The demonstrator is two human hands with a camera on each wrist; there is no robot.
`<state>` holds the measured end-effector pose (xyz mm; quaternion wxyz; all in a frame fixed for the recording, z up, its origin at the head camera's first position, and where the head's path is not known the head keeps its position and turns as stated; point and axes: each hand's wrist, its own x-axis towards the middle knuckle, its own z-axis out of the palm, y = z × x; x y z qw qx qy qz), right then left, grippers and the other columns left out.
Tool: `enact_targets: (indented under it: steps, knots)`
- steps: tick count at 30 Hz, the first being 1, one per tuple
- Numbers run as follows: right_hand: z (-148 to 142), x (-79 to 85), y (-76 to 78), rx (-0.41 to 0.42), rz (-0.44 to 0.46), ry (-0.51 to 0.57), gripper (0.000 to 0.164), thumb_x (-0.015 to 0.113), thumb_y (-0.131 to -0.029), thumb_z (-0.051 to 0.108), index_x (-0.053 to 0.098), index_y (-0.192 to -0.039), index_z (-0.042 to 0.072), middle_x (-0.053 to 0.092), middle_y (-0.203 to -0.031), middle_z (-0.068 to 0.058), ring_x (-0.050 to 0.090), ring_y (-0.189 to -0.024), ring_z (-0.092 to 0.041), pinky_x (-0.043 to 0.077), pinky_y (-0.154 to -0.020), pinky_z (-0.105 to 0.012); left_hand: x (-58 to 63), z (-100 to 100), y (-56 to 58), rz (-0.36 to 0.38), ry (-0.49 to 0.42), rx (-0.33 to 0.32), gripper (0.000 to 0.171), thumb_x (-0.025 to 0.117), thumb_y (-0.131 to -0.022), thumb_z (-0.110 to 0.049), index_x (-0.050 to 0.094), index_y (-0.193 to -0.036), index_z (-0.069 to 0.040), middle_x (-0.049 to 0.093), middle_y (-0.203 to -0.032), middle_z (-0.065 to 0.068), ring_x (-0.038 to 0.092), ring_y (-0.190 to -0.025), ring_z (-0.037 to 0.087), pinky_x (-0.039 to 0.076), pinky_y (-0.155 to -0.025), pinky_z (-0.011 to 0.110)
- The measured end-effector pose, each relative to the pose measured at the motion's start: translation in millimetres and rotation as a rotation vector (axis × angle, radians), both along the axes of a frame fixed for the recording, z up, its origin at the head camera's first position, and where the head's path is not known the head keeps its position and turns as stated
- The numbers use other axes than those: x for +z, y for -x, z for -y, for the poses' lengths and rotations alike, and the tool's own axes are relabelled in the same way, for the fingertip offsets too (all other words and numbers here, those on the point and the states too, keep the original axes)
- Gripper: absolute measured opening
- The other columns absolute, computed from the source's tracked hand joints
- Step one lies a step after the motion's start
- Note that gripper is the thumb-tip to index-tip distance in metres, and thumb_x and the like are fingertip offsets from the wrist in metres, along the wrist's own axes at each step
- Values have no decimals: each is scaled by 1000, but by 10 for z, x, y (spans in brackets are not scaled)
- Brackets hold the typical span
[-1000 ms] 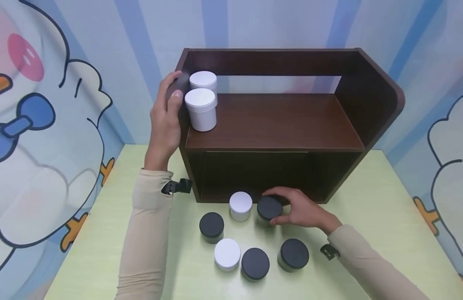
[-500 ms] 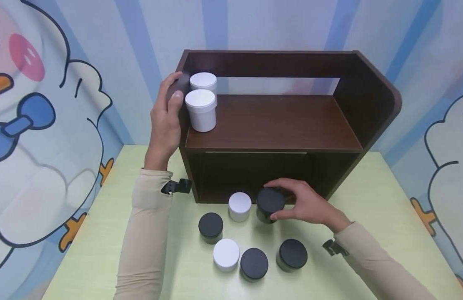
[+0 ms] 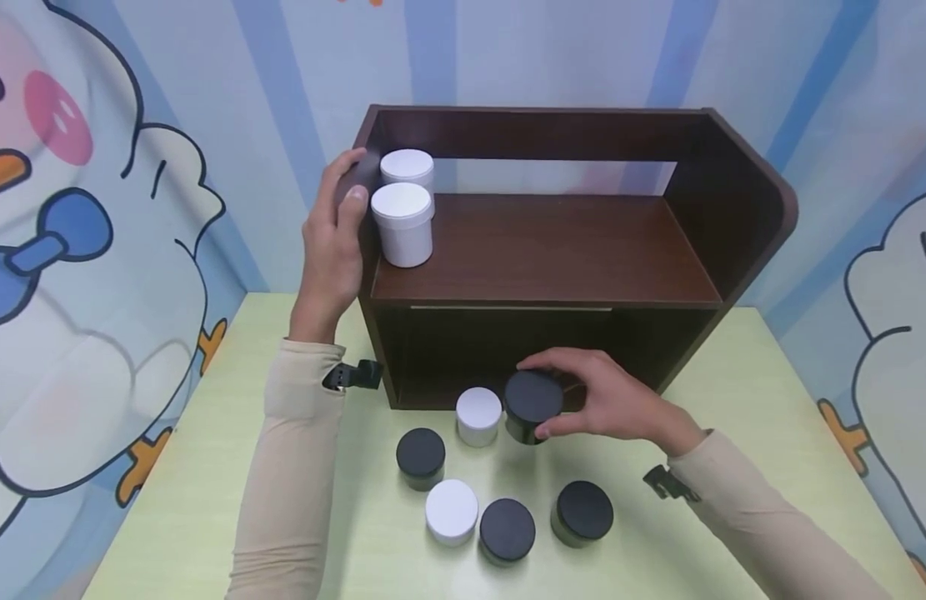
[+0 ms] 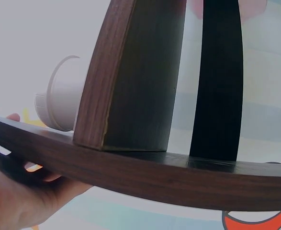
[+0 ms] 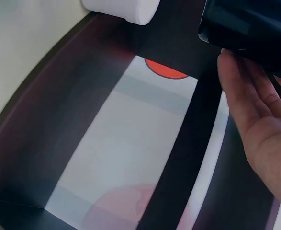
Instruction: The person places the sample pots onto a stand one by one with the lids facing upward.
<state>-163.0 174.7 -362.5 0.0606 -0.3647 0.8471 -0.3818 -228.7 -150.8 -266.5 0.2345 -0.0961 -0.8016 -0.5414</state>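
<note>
My right hand grips a black jar by its side, thumb at the front and fingers behind. The jar hangs over the table, just right of a white jar and before the lower shelf opening. In the right wrist view, the fingers reach along the dark, glossy jar. My left hand grips the left side panel of a dark brown wooden shelf; the left wrist view has this panel with fingers around it. Two white jars stand one behind the other on the upper board, beside that panel.
On the pale green table stand another white jar and three black jars: one at left, one at front, one at right. A cartoon-printed wall rises behind the shelf.
My right hand has raised the black jar from the table and moved it slightly up and left. My left hand keeps its hold on the shelf's side panel. The camera view has shifted a little.
</note>
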Motion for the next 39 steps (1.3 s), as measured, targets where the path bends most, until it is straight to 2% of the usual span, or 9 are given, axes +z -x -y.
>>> enact_targets:
  steps: [4,15,24,34,39]
  knots:
    - [9,81,0,6,-66,-31,69,90,-71,36,63,-132,18,70,-120,6,63,-104,-6,52,-91,-29,-13,1,-4,2,0,-1,53,37,-97,-49,44,-148,-35,41,-158,-3,47,-136,22,36,-114,51]
    - [10,278,-13,33,-106,-29,68,90,-72,35,63,-132,17,70,-120,6,64,-103,-6,53,-89,-26,-12,1,3,12,0,5,51,39,-97,-50,45,-146,-38,43,-157,-4,48,-136,21,36,-114,52]
    - [13,550,28,33,-185,-65,69,91,-71,33,63,-133,16,70,-122,4,63,-103,-7,52,-87,-28,-7,13,10,-3,9,13,51,39,-97,-51,46,-146,-38,44,-156,-4,47,-138,19,35,-115,51]
    - [67,843,106,45,-203,-36,71,92,-70,28,63,-133,16,70,-122,3,64,-100,-8,53,-83,-25,-12,16,28,-13,8,12,51,39,-97,-51,46,-146,-37,43,-157,-3,47,-138,21,35,-115,51]
    - [115,995,143,30,-220,-25,70,91,-71,25,62,-134,15,70,-123,0,64,-103,-10,55,-88,-26,-20,16,25,-17,7,15,51,38,-97,-50,46,-146,-38,43,-157,-3,47,-138,21,35,-116,51]
